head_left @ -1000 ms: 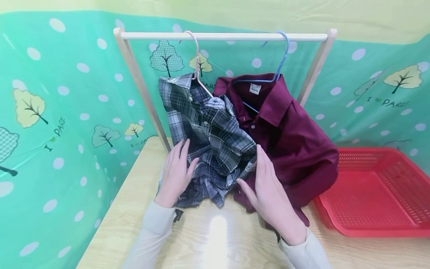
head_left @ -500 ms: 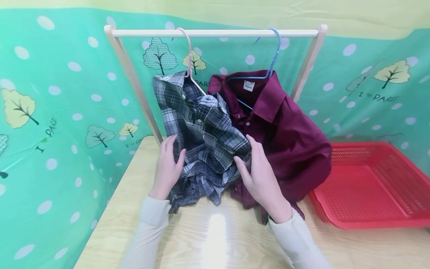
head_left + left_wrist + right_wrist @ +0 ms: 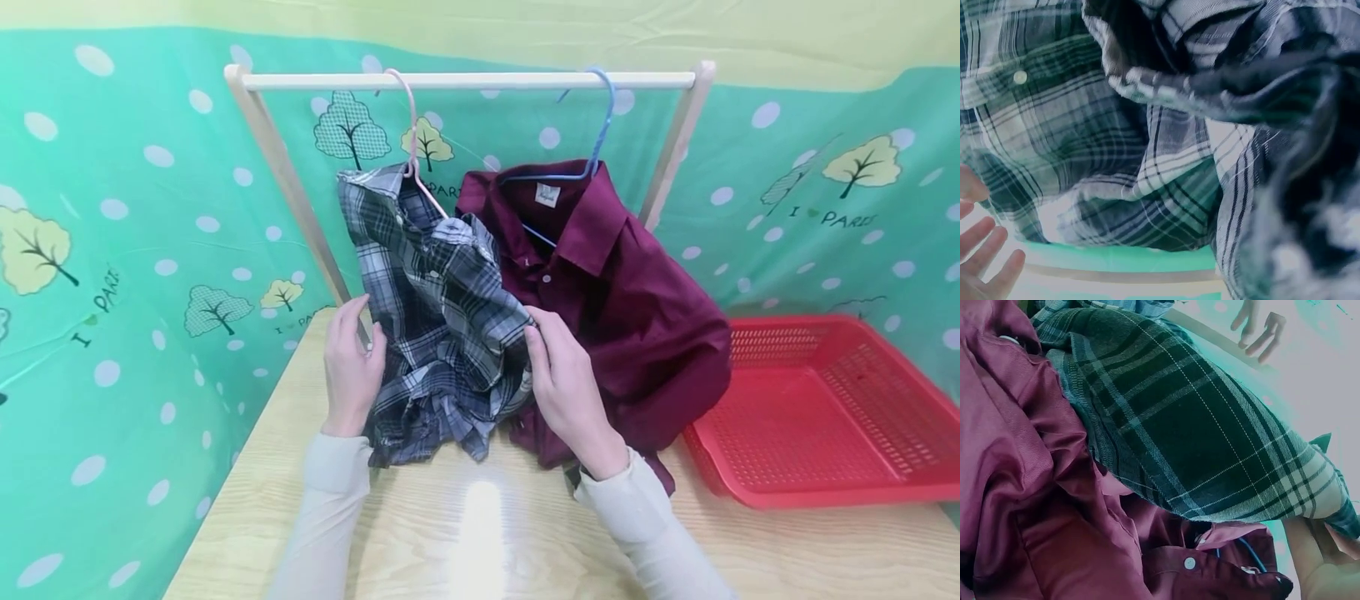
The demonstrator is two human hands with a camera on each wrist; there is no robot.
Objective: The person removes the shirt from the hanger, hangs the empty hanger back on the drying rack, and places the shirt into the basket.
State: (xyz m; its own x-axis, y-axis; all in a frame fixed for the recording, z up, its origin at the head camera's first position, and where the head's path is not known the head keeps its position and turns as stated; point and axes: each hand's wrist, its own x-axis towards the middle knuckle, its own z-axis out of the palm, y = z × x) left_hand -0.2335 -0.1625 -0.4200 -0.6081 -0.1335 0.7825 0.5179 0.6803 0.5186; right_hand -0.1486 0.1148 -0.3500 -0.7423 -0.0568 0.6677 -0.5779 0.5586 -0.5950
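A grey-and-black plaid shirt (image 3: pixel 442 317) hangs crookedly on a pink hanger (image 3: pixel 412 125), its lower part bunched near the table. My right hand (image 3: pixel 566 387) pinches the shirt's right edge between thumb and fingers; the right wrist view shows the plaid cloth (image 3: pixel 1172 419) stretched out to that hand (image 3: pixel 1325 565). My left hand (image 3: pixel 351 371) is beside the shirt's left edge, fingers loosely bent around nothing. In the left wrist view the left hand's fingers (image 3: pixel 985 247) are spread and apart from the cloth. A burgundy shirt (image 3: pixel 645 308) hangs behind my right hand.
Both hangers hook over the white rail (image 3: pixel 480 81) of a small wooden rack; the burgundy shirt's hanger (image 3: pixel 604 125) is blue. A red perforated basket (image 3: pixel 810 492) stands at the right on the wooden table (image 3: pixel 405 533). Patterned green cloth (image 3: pixel 172 333) covers the walls.
My left hand has moved left, off the front of the plaid shirt to its side. My right hand's straight fingers have closed on the shirt's right edge. The view has shifted slightly.
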